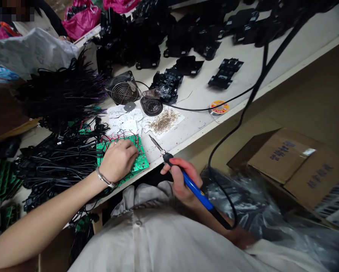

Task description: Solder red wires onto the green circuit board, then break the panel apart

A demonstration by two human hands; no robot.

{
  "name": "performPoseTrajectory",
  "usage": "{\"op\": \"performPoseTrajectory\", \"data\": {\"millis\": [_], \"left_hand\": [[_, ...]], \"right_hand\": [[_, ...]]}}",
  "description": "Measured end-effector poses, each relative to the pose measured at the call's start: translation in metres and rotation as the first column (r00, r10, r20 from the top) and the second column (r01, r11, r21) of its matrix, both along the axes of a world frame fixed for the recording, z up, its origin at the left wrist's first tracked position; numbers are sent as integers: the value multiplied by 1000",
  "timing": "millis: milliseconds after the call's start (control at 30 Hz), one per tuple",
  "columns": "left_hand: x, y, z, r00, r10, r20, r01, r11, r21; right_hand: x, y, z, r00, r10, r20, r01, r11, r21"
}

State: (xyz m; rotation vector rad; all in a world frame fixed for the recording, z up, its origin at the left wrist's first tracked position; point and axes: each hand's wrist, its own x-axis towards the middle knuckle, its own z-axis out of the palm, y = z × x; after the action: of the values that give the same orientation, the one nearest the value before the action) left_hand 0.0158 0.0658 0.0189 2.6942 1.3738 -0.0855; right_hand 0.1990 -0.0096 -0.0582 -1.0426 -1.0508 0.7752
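Observation:
My right hand [183,177] grips a blue soldering iron [196,190] with a metal tip. The tip points up and left, just right of a green circuit board panel [142,156], apart from it. My left hand [120,156], a metal bracelet at its wrist, rests over that panel with fingers curled closed; what they pinch is hidden. Thin red wires [121,135] stick out along the panel's far edge. Beyond it lies a white sheet strewn with brown solder bits [165,122], beside a round black dish [151,106] and a coiled spring holder [151,93].
Bundled black cables [59,158] heap at the left. A small fan [125,90] and black plastic housings [169,83] stand farther back. A solder spool [219,107] sits near the table edge. The iron's cord loops at right, above a cardboard box [282,155]. Another person is at top left.

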Motion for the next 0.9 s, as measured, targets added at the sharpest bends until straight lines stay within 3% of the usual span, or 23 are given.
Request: {"op": "performPoseTrajectory", "data": {"millis": [133, 267, 533, 700, 900], "left_hand": [[4, -15, 16, 954, -6, 299, 18, 999, -39], [4, -31, 25, 895, -81, 439, 94, 996, -6], [-5, -43, 21, 902, -168, 398, 128, 984, 125], [-6, -54, 21, 898, -175, 404, 117, 979, 165], [-9, -64, 20, 909, -180, 375, 159, 983, 87]], "right_hand": [[0, 6, 4, 992, 35, 124, -50, 992, 119], [-5, 15, 8, 948, 79, 310, -136, 976, 168], [-13, 18, 13, 888, 86, 451, -194, 961, 199], [-8, 18, 16, 818, -13, 574, -217, 919, 330], [-1, 12, 15, 774, 86, 627, -384, 852, 357]]}}
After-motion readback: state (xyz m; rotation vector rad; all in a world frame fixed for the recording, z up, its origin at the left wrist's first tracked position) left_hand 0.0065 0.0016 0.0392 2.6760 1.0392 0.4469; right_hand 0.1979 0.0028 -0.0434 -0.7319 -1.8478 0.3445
